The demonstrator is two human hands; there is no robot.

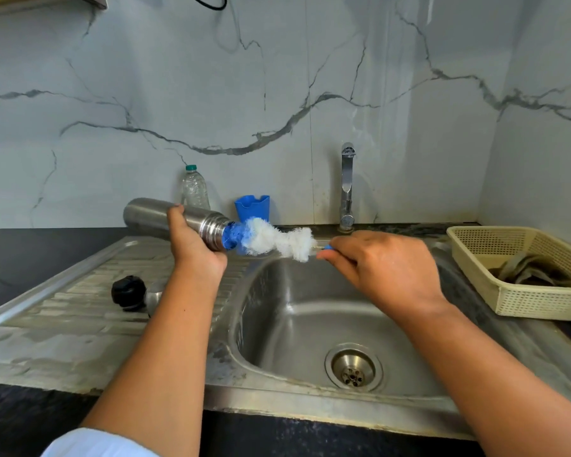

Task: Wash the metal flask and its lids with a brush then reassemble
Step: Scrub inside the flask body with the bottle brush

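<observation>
Two grips: left clasps flask, right pinches brush.

Brushed stainless-steel cylindrical flask uncapped, held roughly horizontal in the air, base to the left, ribbed threaded neck and open mouth to the right; left hand grips it near the neck; long bottle brush with blue and white fluffy bristles lies in line with the flask, blue tip just inside the mouth, white part outside; right hand pinches its thin handle; round black plastic inner lid sits on the ribbed steel drainboard; shiny steel outer cap just beside it, partly hidden by the forearm.
</observation>
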